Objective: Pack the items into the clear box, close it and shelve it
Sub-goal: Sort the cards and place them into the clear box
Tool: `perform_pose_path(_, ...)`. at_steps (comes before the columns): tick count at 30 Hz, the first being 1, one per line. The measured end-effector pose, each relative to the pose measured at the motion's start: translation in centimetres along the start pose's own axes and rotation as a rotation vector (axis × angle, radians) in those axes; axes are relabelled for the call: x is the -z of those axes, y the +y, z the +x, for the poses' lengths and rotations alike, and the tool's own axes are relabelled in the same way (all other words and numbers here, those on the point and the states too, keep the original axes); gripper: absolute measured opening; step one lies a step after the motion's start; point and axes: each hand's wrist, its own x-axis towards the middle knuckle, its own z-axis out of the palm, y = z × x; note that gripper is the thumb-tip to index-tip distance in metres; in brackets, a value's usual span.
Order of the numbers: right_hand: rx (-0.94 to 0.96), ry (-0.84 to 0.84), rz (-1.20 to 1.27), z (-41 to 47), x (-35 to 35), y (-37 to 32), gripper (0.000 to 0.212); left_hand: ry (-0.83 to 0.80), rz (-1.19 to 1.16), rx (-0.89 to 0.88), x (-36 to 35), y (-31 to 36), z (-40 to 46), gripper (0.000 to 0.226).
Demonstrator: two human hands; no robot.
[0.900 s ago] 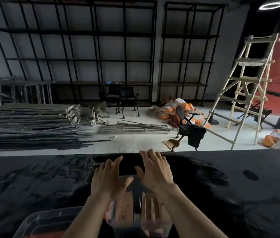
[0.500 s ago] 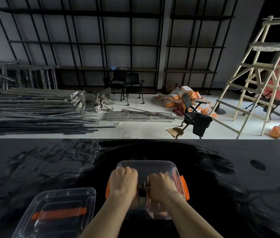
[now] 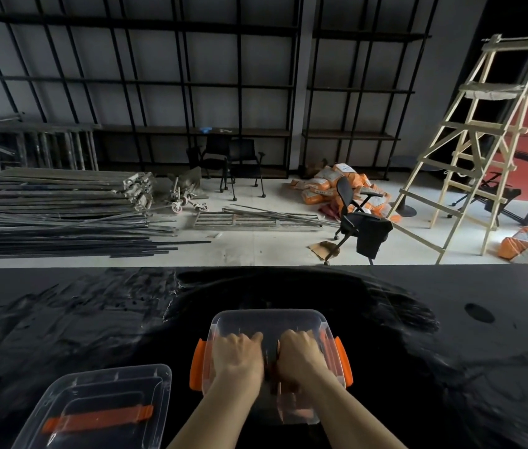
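Note:
A clear box (image 3: 269, 319) with orange side latches (image 3: 197, 364) stands on the black table, right in front of me. Both my hands are down inside it. My left hand (image 3: 238, 358) and my right hand (image 3: 300, 356) are curled side by side over the packed items (image 3: 292, 413), which show only dimly through the near wall. Whether the fingers grip the items or just press on them is hidden. The box's clear lid (image 3: 100, 406), with an orange handle, lies flat on the table to the left of the box.
The black table (image 3: 418, 335) spans the whole width, with its far edge just beyond the box. Past it are tall black shelving racks (image 3: 159, 85), stacked metal bars, office chairs (image 3: 358, 222), orange sacks and a wooden ladder (image 3: 470, 150) at the right.
My hands went from spread open above the items to curled down inside the box. The view tilted downward, bringing the box and the lid fully into sight.

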Motion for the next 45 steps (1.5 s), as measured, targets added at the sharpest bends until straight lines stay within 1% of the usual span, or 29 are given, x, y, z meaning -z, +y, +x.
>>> perform_pose_path(2,-0.013,0.034,0.007,-0.1,0.4,0.0,0.030,0.002,-0.020,0.021,-0.3,-0.2,0.6,0.074)
perform_pose_path(4,-0.010,0.062,0.026,0.0,1.2,0.0,0.034,0.014,-0.154,0.066,-1.1,-0.1,1.1,0.068)
perform_pose_path(6,-0.041,0.024,0.076,0.3,2.4,0.0,0.035,0.030,-0.262,0.083,-1.8,0.1,1.2,0.063)
perform_pose_path(9,-0.025,0.024,0.178,0.3,4.0,0.1,0.020,0.067,-0.268,0.050,-2.7,0.1,1.5,0.070)
perform_pose_path(11,-0.014,0.053,0.219,0.2,4.8,0.4,0.026,0.127,-0.310,0.057,-2.5,-0.1,1.5,0.071)
perform_pose_path(13,0.007,0.061,0.258,0.1,5.6,0.6,0.035,0.162,-0.413,0.084,-1.6,-0.6,0.9,0.073)
perform_pose_path(16,0.077,0.058,0.353,0.4,6.6,0.9,0.033,0.193,-0.562,0.129,-0.1,-1.6,0.3,0.075)
perform_pose_path(17,0.099,0.060,0.398,0.6,6.6,1.1,0.030,0.207,-0.640,0.136,0.5,-2.0,0.1,0.071)
perform_pose_path(21,0.160,0.074,0.714,0.6,6.4,1.2,0.024,0.231,-0.928,0.120,1.6,-3.8,-0.4,0.044)
perform_pose_path(23,0.128,0.131,0.869,0.4,6.4,1.2,0.016,0.241,-1.132,0.104,1.4,-4.4,-0.3,0.029)
perform_pose_path(25,0.090,0.200,0.968,0.3,6.2,1.0,0.013,0.322,-1.299,0.113,1.0,-4.7,-0.2,0.020)
perform_pose_path(26,0.087,0.235,0.964,0.3,6.0,0.8,0.011,0.393,-1.322,0.126,0.9,-4.7,-0.1,0.023)
perform_pose_path(27,0.092,0.259,0.942,0.2,5.9,0.3,0.010,0.472,-1.325,0.130,1.1,-4.6,-0.2,0.030)
perform_pose_path(28,0.101,0.279,0.925,0.1,5.8,-0.3,0.010,0.544,-1.345,0.110,1.4,-4.3,-0.4,0.037)
perform_pose_path(29,0.111,0.299,0.919,-0.2,5.8,-1.0,0.010,0.612,-1.356,0.075,1.8,-3.9,-0.6,0.038)
perform_pose_path(31,0.123,0.368,0.908,-0.7,6.0,-2.3,0.014,0.701,-1.374,0.014,2.2,-2.9,-0.9,0.029)
perform_pose_path(32,0.123,0.434,0.886,-0.9,6.0,-2.7,0.016,0.749,-1.385,0.018,2.1,-2.5,-0.9,0.026)
perform_pose_path(33,0.115,0.517,0.854,-1.0,6.0,-3.0,0.019,0.797,-1.365,0.049,1.7,-2.2,-0.6,0.026)
perform_pose_path(35,0.082,0.677,0.792,-0.9,5.9,-3.4,0.025,0.845,-1.298,0.132,1.1,-2.2,0.0,0.029)
perform_pose_path(36,0.078,0.712,0.777,-0.9,5.7,-3.4,0.026,0.848,-1.281,0.142,0.8,-2.2,0.2,0.027)
perform_pose_path(37,0.090,0.703,0.778,-0.8,5.6,-3.5,0.025,0.818,-1.321,0.104,1.0,-2.1,0.2,0.021)
perform_pose_path(38,0.113,0.647,0.800,-0.7,5.5,-3.6,0.022,0.745,-1.423,0.061,1.3,-2.0,0.0,0.016)
perform_pose_path(40,0.170,0.464,0.875,-0.6,5.4,-3.8,0.021,0.539,-1.581,-0.028,1.6,-1.4,-0.4,0.009)
perform_pose_path(41,0.189,0.386,0.913,-0.5,5.4,-3.8,0.025,0.510,-1.599,-0.054,1.6,-1.3,-0.6,0.009)
perform_pose_path(43,0.193,0.315,0.902,-0.3,5.4,-3.5,0.032,0.541,-1.631,-0.057,1.5,-1.2,-0.8,0.012)
perform_pose_path(45,0.179,0.311,0.873,0.3,5.3,-2.8,0.022,0.575,-1.674,0.033,1.1,-1.4,-0.3,0.012)
